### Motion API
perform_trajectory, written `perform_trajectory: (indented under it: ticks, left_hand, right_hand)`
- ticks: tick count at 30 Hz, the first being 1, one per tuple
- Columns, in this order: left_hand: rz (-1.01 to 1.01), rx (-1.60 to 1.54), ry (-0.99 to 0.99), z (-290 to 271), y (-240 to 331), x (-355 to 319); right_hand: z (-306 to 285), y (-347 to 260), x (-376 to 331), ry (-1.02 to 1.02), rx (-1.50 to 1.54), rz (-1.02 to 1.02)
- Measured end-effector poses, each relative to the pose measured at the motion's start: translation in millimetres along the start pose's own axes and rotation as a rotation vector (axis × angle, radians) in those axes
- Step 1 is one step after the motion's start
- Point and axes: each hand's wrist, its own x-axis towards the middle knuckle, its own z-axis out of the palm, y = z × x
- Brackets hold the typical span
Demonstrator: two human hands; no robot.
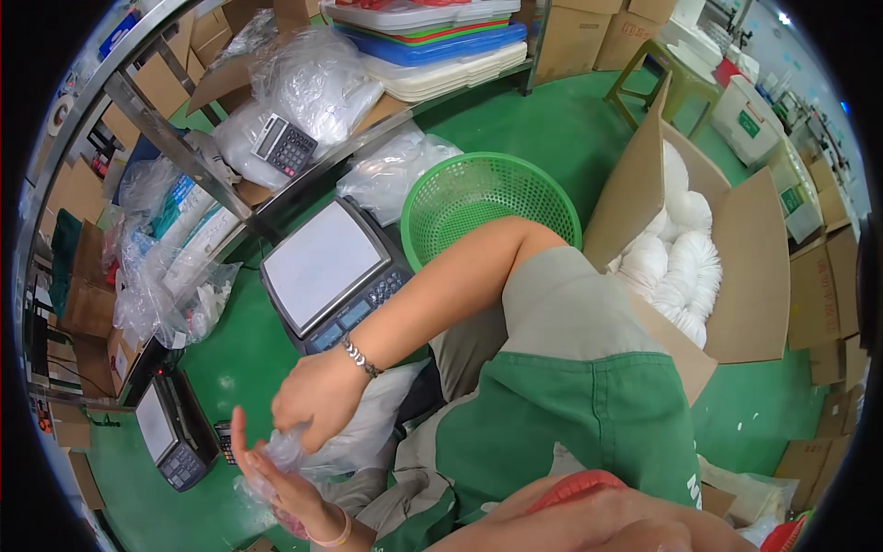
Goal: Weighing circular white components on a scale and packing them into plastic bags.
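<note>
open floor (225, 354) between 2 scales (324, 262)

Part of the green basket (478, 189) is hidden by the right forearm (437, 296). The exact shape of the clear plastic (283, 451) at the left hand (296, 499) cannot be made out. The stacked trays (441, 57) are cut off above.

- Right arm (441, 290): bent at the elbow (531, 235), its bare forearm slanting from far right to near left.
- Right hand (324, 396): back upward, fingers (315, 436) curled downward.
- Left hand (292, 495): just nearer, beside the right, one finger (238, 431) stretched out straight.
</note>
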Motion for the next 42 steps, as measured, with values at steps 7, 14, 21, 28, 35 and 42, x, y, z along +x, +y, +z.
perform_trajectory:
  ticks: [7,14,21,28,35,42]
  left_hand:
    - [0.064,0.116,-0.058,8,-10,-2]
    - [-0.001,-0.041,0.025,-1,-21,-6]
    - [0.112,0.098,-0.062,2,-31,-7]
    - [0.061,0.049,-0.016,-7,-39,7]
    - [-0.338,0.088,-0.352,-32,-10,14]
    - [-0.332,-0.313,-0.258,-28,-9,0]
  right_hand:
    - [-7,-1,0,0.052,0.094,-0.042]
    - [2,3,10,-0.094,1.028,0.235]
    - [9,9,7,-0.192,0.969,0.268]
    - [5,-18,-5,-0.100,1.274,0.183]
    - [-1,-21,-6,0.019,0.075,-0.031]
    - [19,-2,-3,0.451,-0.263,-0.294]
